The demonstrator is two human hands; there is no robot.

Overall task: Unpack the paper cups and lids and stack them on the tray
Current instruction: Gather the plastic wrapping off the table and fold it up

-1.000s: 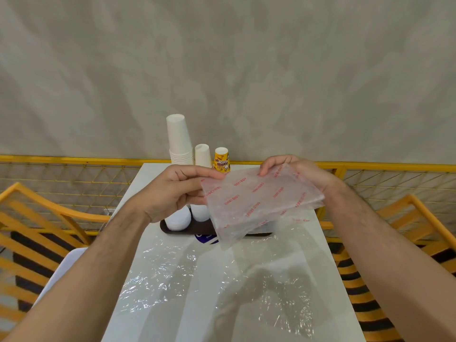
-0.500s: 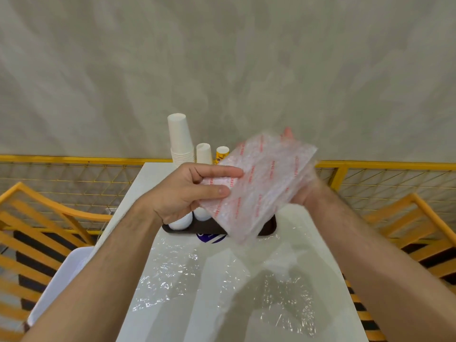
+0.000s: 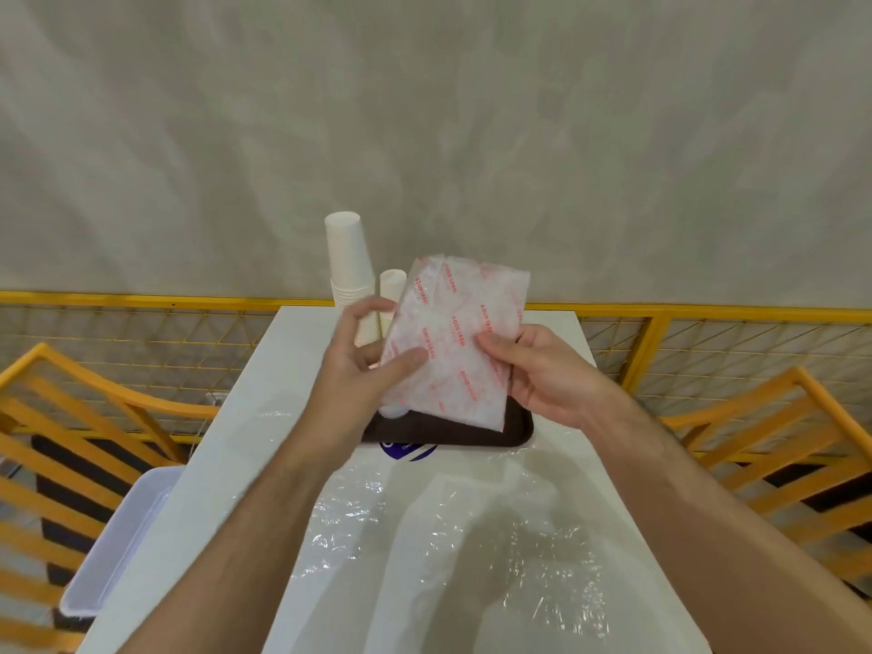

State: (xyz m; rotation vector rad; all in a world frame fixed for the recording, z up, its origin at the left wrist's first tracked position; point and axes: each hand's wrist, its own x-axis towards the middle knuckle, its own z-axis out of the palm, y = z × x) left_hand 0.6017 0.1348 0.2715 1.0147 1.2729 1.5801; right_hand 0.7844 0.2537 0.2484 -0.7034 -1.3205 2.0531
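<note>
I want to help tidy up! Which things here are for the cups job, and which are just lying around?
For the job:
- printed plastic packet, held by the left hand and right hand
- tall stack of paper cups
- shorter cup stack
- dark tray

Just lying around:
- loose clear wrap on the table
- plastic tub
- orange chairs

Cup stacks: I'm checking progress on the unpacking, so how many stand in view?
2. A tall cup stack stands at the table's far edge, left; a shorter cup stack stands just right of it, partly hidden by the printed packet. More may be hidden behind the packet.
</note>
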